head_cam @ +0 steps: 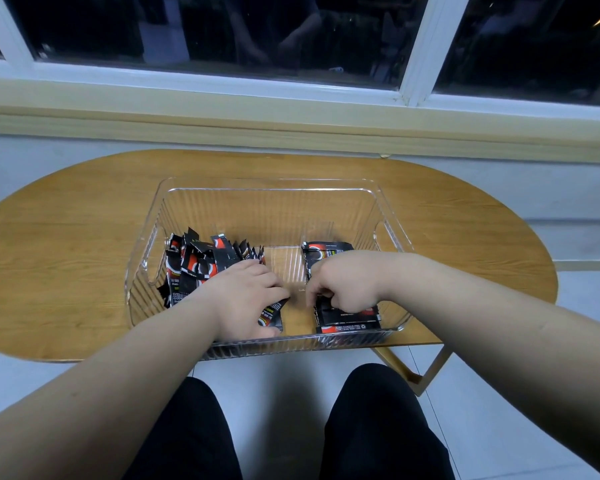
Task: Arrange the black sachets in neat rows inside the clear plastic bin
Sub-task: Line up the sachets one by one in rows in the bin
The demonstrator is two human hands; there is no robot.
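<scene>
Foil film suggests the black sachets [272,317] are light, floppy and slick, so I'd pinch them by their edges. Nearest, my left hand [253,299] grips one and my right hand [343,289] pinches the right row [347,322] with curled fingers. Farther left in the clear plastic bin [267,184] lies a jumbled heap [194,265].

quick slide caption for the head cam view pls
Left hand and right hand grip black sachets inside a clear plastic bin on a wooden table

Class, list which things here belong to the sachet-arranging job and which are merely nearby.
Job: black sachets, clear plastic bin, left hand, right hand.
Nearby: wooden table, window.
</scene>
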